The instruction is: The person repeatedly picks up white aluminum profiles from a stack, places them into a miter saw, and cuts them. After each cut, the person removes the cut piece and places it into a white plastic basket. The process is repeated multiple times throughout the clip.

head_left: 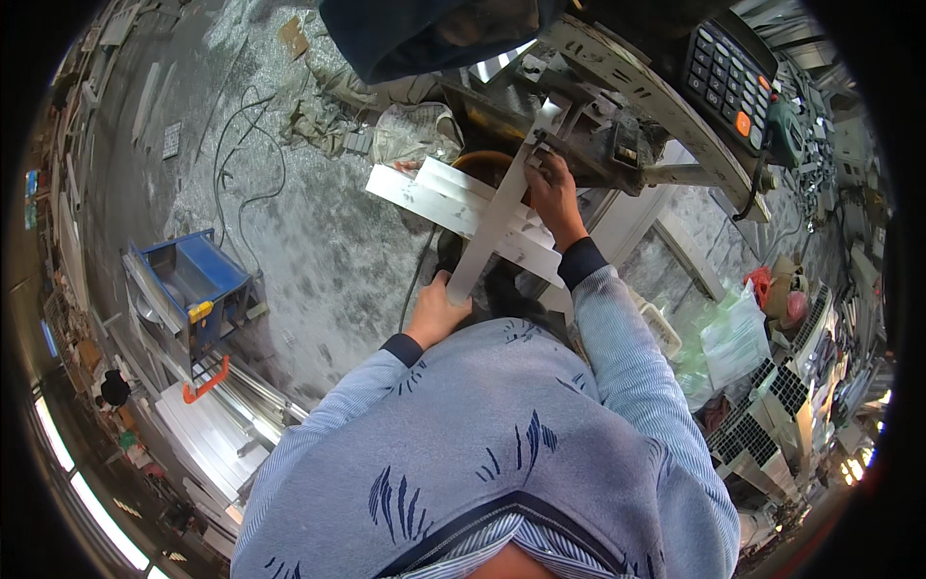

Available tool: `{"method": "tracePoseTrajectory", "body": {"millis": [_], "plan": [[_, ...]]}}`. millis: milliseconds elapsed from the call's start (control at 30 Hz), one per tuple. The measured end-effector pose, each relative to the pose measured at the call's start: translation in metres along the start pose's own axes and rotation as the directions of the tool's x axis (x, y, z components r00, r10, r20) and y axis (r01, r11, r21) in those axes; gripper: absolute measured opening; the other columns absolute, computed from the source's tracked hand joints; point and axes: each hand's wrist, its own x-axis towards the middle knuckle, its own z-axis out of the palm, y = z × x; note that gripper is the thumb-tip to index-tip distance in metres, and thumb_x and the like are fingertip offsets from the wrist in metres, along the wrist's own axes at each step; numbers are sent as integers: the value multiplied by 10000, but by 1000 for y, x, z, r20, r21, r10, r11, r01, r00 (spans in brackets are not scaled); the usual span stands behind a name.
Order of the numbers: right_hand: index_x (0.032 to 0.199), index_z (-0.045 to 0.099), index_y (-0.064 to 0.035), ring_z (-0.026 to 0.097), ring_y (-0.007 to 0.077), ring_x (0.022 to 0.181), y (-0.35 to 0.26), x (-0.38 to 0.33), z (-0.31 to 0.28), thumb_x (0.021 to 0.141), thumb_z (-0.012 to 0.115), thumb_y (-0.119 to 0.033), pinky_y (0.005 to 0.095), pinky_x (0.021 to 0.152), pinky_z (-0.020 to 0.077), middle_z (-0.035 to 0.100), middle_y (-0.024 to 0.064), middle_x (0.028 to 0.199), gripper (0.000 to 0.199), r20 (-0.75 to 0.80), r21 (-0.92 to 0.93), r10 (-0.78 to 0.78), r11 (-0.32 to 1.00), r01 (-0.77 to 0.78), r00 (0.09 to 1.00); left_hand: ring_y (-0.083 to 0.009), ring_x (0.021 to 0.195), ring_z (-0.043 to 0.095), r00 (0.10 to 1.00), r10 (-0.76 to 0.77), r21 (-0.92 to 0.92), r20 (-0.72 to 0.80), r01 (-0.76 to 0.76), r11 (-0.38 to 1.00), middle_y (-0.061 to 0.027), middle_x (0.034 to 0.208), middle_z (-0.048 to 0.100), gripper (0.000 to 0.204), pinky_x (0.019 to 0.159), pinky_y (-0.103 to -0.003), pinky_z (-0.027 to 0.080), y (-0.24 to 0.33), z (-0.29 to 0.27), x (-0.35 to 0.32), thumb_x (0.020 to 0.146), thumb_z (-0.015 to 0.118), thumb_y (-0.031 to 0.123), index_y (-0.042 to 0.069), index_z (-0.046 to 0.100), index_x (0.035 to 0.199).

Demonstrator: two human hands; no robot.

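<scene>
Strip in hands, edges possibly clear of plates

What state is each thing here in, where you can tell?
Metal strip: slanted, held in both hands
Left hand: closed around the strip's near end
Right hand: gripping the strip's farther part
Metal plates: overlapping, beneath the strip
Calculator: keys exposed, power unclear
Plastic sheeting: crumpled

Long strip: bare metal by its look, smooth, satin sheen. Flat pieces under it: pale metal too, smooth, dark smudges. Calculator: hard plastic. Blue bin: glossy from here. Floor: rough, scuffed. Vest: soft matt cloth. Clear sheeting: thin plastic, crinkled, shiny.
</scene>
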Motion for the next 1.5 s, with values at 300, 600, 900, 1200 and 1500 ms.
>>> {"method": "tracePoseTrajectory", "body": {"millis": [300, 600, 900, 1200, 1500], "plan": [[1343, 576, 9, 676, 171, 887, -15, -3, -4, 961, 642, -81, 308, 737, 562, 694, 127, 1075, 398, 76, 157, 170, 971, -181, 982, -490, 910, 673, 1000, 21, -2, -8, -21, 1000, -317, 911, 687, 391, 744, -523, 553, 23, -14, 17, 815, 762, 212, -44, 587, 1052], [1432, 511, 9, 620, 173, 1057, -10, -43, -70, 930, 660, -43, 304, 888, 522, 629, 144, 1283, 526, -26, 105, 188, 977, -185, 982, -512, 913, 658, 996, 83, -118, 24, -79, 990, -313, 919, 684, 454, 774, -521, 539, 41, 4, 87, 805, 792, 256, -64, 575, 1044], [1168, 614, 43, 633, 196, 961, -75, 21, -202, 862, 751, -8, 335, 877, 514, 658, 115, 1068, 340, -417, -111, -231, 973, 203, 879, -509, 908, 663, 983, 182, -142, -4, -181, 973, -331, 903, 680, 440, 788, -516, 542, 52, 14, 124, 828, 750, 238, -77, 549, 1060], [780, 664, 17, 641, 175, 800, -90, 39, -194, 854, 687, -64, 344, 773, 510, 658, 78, 825, 112, -488, -117, -129, 990, 82, 863, -486, 910, 682, 993, 119, -206, 26, -111, 972, -306, 916, 699, 443, 846, -528, 542, 73, 21, 151, 807, 762, 260, -56, 563, 1046], [836, 639, -13, 677, 218, 834, -88, 40, -201, 858, 669, -28, 345, 846, 527, 696, 117, 849, 40, -467, -208, -147, 977, 53, 872, -484, 849, 689, 985, 171, -207, 5, -166, 964, -314, 865, 691, 468, 796, -515, 553, 98, 30, 189, 791, 756, 269, -90, 544, 1005]]}}
